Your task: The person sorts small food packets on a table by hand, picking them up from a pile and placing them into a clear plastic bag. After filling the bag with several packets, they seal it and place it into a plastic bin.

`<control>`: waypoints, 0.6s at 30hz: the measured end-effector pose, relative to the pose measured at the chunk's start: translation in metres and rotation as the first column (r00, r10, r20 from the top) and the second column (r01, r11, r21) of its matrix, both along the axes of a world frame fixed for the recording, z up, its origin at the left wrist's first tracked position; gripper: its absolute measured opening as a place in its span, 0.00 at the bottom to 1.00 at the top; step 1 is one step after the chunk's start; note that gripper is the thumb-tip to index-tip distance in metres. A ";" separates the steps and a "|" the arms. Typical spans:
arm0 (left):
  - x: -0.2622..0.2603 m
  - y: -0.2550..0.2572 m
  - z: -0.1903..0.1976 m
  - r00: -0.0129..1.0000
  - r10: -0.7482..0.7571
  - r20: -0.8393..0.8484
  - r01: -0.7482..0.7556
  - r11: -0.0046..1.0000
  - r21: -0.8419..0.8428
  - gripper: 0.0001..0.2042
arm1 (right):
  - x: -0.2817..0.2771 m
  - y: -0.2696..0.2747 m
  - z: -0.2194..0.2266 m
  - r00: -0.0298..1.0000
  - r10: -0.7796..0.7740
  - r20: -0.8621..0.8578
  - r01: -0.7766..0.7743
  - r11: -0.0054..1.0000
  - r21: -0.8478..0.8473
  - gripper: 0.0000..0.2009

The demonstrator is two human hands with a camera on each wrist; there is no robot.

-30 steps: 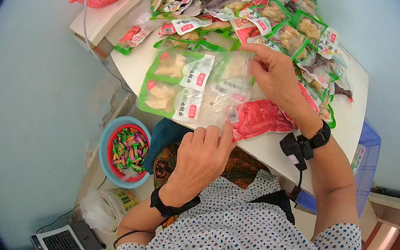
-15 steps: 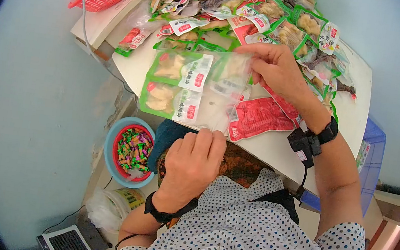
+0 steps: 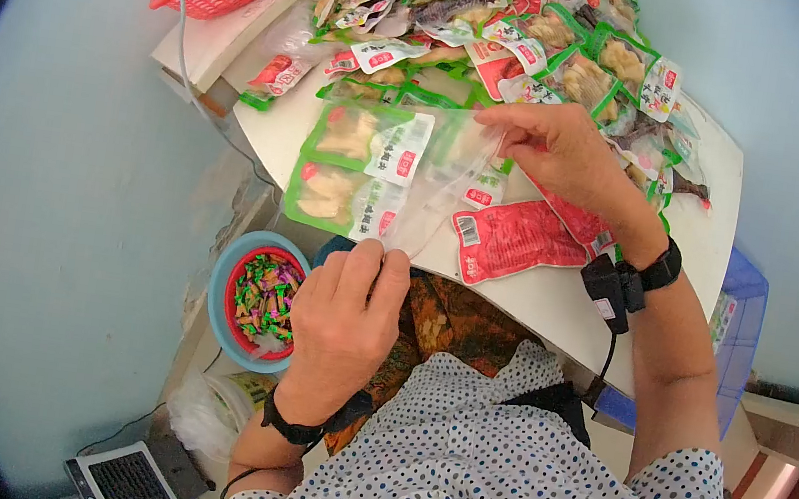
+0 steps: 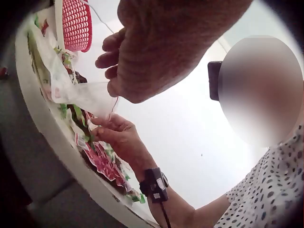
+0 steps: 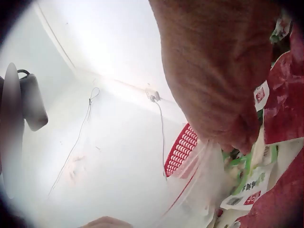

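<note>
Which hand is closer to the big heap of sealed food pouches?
Right. The right hand is at the near side of the heap of sealed food pouches; the left hand is farther back, at the near edge of the white table.

Packets crowded the far part of a white surface (image 3: 709,240).
A heap of green-edged packets (image 3: 621,62) overlapped there, several showing pale contents. Nearer the front edge lay a red packet (image 3: 516,243), touching a second red packet (image 3: 580,223). A red-and-clear packet (image 3: 279,75) lay at the left side. By the left front edge were two green-and-white packets (image 3: 346,136); whether they rested directly on it could not be told.
</note>
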State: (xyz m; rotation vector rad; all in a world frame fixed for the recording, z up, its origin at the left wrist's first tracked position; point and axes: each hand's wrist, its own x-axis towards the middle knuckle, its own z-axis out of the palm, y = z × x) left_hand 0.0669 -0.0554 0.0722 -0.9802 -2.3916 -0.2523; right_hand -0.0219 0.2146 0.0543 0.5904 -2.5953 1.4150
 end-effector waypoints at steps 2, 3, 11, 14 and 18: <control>-0.003 -0.003 -0.001 1.000 -0.021 -0.011 0.021 0.999 0.034 0.14 | 0.001 -0.004 0.001 0.996 -0.073 -0.042 0.072 0.997 -0.042 0.13; -0.003 -0.003 0.000 0.999 -0.032 -0.005 0.033 0.997 0.063 0.13 | 0.001 -0.004 0.001 0.994 -0.087 -0.067 0.083 0.995 -0.056 0.11; 0.005 -0.028 0.072 0.997 0.060 0.045 -0.067 0.984 0.165 0.08 | 0.013 -0.018 0.036 0.921 -0.126 -0.367 0.042 0.973 -0.228 0.04; 0.004 -0.038 0.117 0.993 0.114 -0.019 -0.107 0.967 0.232 0.08 | 0.031 -0.024 0.065 0.942 -0.092 -0.324 -0.062 0.899 -0.434 0.05; -0.001 -0.043 0.147 0.999 0.036 0.027 -0.043 0.925 0.378 0.08 | 0.056 -0.022 0.097 0.947 -0.058 -0.317 -0.136 0.820 -0.556 0.05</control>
